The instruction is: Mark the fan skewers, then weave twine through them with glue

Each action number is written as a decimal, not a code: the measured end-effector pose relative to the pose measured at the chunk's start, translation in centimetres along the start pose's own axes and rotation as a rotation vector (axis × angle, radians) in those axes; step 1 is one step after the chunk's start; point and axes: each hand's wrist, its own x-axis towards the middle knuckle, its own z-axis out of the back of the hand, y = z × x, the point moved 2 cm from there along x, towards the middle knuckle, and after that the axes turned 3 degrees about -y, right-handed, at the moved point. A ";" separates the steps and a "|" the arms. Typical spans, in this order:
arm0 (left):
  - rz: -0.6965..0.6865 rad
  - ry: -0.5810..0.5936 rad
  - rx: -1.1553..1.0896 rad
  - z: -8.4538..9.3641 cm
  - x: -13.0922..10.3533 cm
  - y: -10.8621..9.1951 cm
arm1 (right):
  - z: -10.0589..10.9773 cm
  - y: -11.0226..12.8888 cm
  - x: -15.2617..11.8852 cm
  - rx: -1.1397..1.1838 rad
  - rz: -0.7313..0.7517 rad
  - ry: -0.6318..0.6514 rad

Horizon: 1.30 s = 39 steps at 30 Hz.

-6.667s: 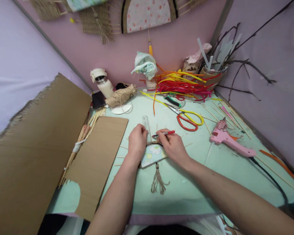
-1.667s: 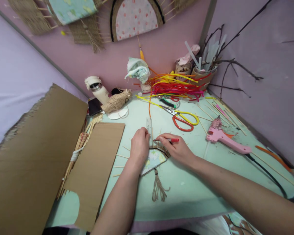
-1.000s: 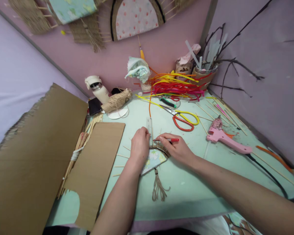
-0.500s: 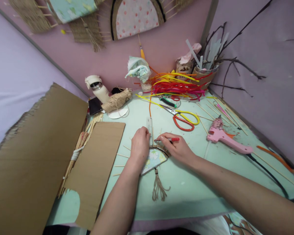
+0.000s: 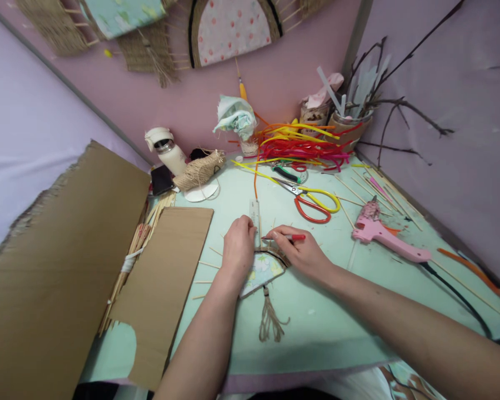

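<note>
A small fan-shaped craft piece (image 5: 262, 269) with floral fabric, a brown rim and a jute tassel (image 5: 270, 321) lies on the mint table (image 5: 316, 322). My left hand (image 5: 237, 250) presses down on the near end of a clear ruler (image 5: 254, 214) that rests over the piece's top. My right hand (image 5: 302, 253) grips a red pen (image 5: 289, 237), its tip touching beside the ruler's edge. Thin wooden sticks poke out around the piece.
Cardboard sheets (image 5: 166, 278) and a stick bundle (image 5: 129, 255) lie left. Red-and-yellow scissors (image 5: 314, 203), a pink glue gun (image 5: 383, 236) with black cord, coloured strips (image 5: 300, 144), a twine ball (image 5: 198, 169), a bottle (image 5: 166, 150) and jars (image 5: 341, 125) stand behind.
Over several seconds the fan piece has turned a little and both hands shifted slightly with it. In the last second the hands, ruler and pen hold still.
</note>
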 end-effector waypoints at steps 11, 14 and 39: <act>-0.003 -0.003 0.017 0.0 0.1 0.0 | 0.0 -0.1 0.0 0.011 -0.001 0.006; -0.001 -0.006 0.016 0.0 0.0 0.0 | 0.0 0.0 0.0 -0.013 -0.012 -0.004; 0.001 0.001 0.017 0.0 0.1 0.0 | 0.2 0.2 0.1 -0.031 -0.003 -0.035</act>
